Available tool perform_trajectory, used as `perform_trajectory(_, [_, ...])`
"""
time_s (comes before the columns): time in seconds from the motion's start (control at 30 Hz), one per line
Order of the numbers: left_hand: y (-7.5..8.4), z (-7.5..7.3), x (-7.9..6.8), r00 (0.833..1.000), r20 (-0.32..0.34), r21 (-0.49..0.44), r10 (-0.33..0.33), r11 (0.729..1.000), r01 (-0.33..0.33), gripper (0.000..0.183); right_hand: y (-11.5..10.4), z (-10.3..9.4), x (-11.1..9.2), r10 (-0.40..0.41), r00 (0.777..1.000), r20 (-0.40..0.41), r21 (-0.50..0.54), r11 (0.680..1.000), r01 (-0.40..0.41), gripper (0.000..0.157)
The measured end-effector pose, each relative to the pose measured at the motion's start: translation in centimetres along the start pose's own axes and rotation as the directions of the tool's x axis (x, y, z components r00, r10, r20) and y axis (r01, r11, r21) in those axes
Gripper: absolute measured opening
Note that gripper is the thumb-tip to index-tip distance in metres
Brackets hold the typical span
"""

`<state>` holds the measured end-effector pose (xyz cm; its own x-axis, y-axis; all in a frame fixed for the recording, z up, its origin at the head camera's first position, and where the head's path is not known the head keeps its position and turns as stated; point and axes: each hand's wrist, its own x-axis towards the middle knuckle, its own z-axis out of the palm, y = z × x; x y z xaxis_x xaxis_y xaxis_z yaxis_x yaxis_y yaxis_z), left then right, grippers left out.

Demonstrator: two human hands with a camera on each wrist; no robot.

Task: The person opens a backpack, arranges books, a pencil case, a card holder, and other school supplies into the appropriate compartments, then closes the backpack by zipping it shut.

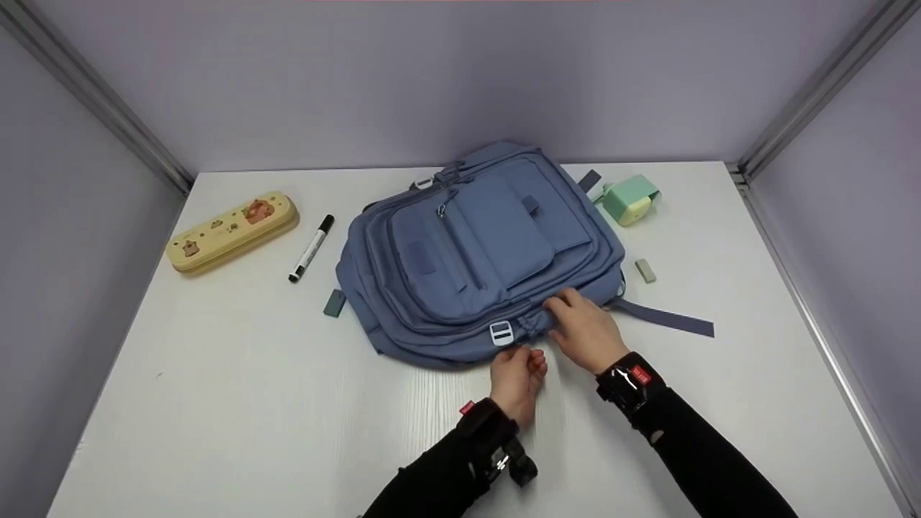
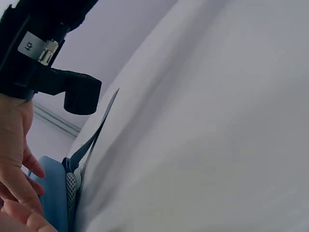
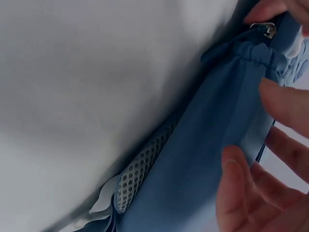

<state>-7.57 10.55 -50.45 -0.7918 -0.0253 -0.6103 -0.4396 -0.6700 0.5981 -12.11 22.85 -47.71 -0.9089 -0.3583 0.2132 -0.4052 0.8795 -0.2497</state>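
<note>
A blue backpack (image 1: 468,244) lies flat on the white table, front pockets up. My left hand (image 1: 516,381) is at its near edge, palm turned up, the fingertips pinching the edge below a white buckle (image 1: 501,333). In the right wrist view those fingers are right beside a metal zipper pull (image 3: 269,31), at the gathered top of the side pocket (image 3: 227,111). My right hand (image 1: 586,331) rests over the near right side of the backpack, its fingers loosely bent against the side pocket and spread apart.
Left of the backpack are a yellow pencil case (image 1: 234,234), a marker (image 1: 311,248) and a dark green block (image 1: 334,303). On the right are a green and yellow box-shaped item (image 1: 629,199), a small grey-green block (image 1: 645,270) and a loose strap (image 1: 669,319). Walls enclose the table.
</note>
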Motion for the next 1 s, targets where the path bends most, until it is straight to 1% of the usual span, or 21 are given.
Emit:
perform_trajectory(0.07, [-0.3, 0.4, 0.4, 0.999, -0.038, -0.030, 0.022, 0.999, -0.023, 0.008, -0.2, 0.2, 0.1, 0.006, 1.000, -0.006, -0.009, 1.000, -0.006, 0.037])
perform_trajectory(0.17, [-0.5, 0.7, 0.8, 0.995, -0.092, -0.058, 0.044, 0.997, -0.049, 0.010, -0.3, 0.6, 0.2, -0.001, 0.999, -0.037, -0.001, 1.000, 0.001, 0.034])
perform_trajectory(0.23, [-0.6, 0.9, 1.1, 0.991, -0.124, -0.064, 0.048, 0.996, -0.056, 0.011, -0.3, 0.8, 0.2, -0.004, 0.999, -0.055, 0.023, 1.000, 0.005, 0.032])
perform_trajectory(0.33, [-0.6, 1.0, 1.3, 0.988, -0.146, -0.046, 0.048, 0.997, -0.055, 0.014, -0.3, 1.1, 0.3, 0.003, 0.998, -0.062, 0.076, 0.997, 0.001, 0.028])
perform_trajectory(0.4, [-0.6, 0.9, 1.3, 0.989, -0.142, 0.014, 0.052, 0.999, -0.050, 0.018, -0.3, 1.3, 0.4, 0.008, 0.998, -0.061, 0.104, 0.995, -0.002, 0.025])
perform_trajectory(0.47, [-0.5, 0.7, 1.1, 0.991, -0.123, 0.109, 0.061, 0.993, -0.048, 0.021, -0.3, 1.4, 0.5, 0.012, 0.998, -0.066, 0.120, 0.993, -0.004, 0.022])
perform_trajectory(0.5, [-0.4, 0.6, 1.0, 0.992, -0.111, 0.163, 0.068, 0.985, -0.049, 0.022, -0.3, 1.5, 0.6, 0.013, 0.997, -0.072, 0.123, 0.992, -0.004, 0.020])
perform_trajectory(0.57, [-0.2, 0.2, 0.8, 0.992, -0.085, 0.298, 0.089, 0.953, -0.060, 0.025, -0.2, 1.5, 0.7, 0.015, 0.996, -0.084, 0.125, 0.992, -0.005, 0.018])
perform_trajectory(0.63, [0.1, -0.4, 0.6, 0.992, -0.052, 0.430, 0.116, 0.899, -0.083, 0.026, -0.2, 1.6, 0.8, 0.022, 0.995, -0.102, 0.129, 0.992, -0.008, 0.017])
perform_trajectory(0.67, [0.3, -0.7, 0.5, 0.991, -0.030, 0.496, 0.133, 0.863, -0.101, 0.028, -0.2, 1.6, 0.8, 0.028, 0.994, -0.110, 0.134, 0.991, -0.013, 0.017])
perform_trajectory(0.7, [0.6, -1.0, 0.4, 0.989, -0.003, 0.563, 0.150, 0.817, -0.122, 0.029, -0.2, 1.6, 0.8, 0.034, 0.993, -0.117, 0.137, 0.990, -0.018, 0.016])
perform_trajectory(0.77, [1.2, -1.5, 0.2, 0.979, 0.055, 0.683, 0.196, 0.708, -0.180, 0.033, -0.1, 1.6, 0.9, 0.051, 0.990, -0.130, 0.143, 0.989, -0.032, 0.016])
perform_trajectory(0.8, [1.5, -1.8, 0.1, 0.971, 0.087, 0.731, 0.220, 0.648, -0.213, 0.034, -0.1, 1.6, 0.9, 0.059, 0.989, -0.134, 0.147, 0.988, -0.039, 0.016])
perform_trajectory(0.87, [2.1, -2.4, -0.2, 0.949, 0.149, 0.807, 0.277, 0.521, -0.278, 0.035, 0.0, 1.6, 1.0, 0.079, 0.987, -0.141, 0.159, 0.986, -0.056, 0.015])
perform_trajectory(0.9, [2.4, -2.7, -0.4, 0.935, 0.174, 0.833, 0.308, 0.461, -0.307, 0.035, 0.1, 1.5, 1.0, 0.088, 0.986, -0.142, 0.166, 0.984, -0.063, 0.015])
perform_trajectory(0.93, [2.6, -3.0, -0.5, 0.922, 0.196, 0.851, 0.335, 0.409, -0.329, 0.035, 0.1, 1.5, 1.1, 0.098, 0.985, -0.141, 0.176, 0.982, -0.073, 0.014])
perform_trajectory(1.0, [3.2, -3.8, -0.8, 0.900, 0.229, 0.872, 0.370, 0.334, -0.359, 0.032, 0.3, 1.3, 1.2, 0.120, 0.984, -0.132, 0.201, 0.975, -0.092, 0.013])
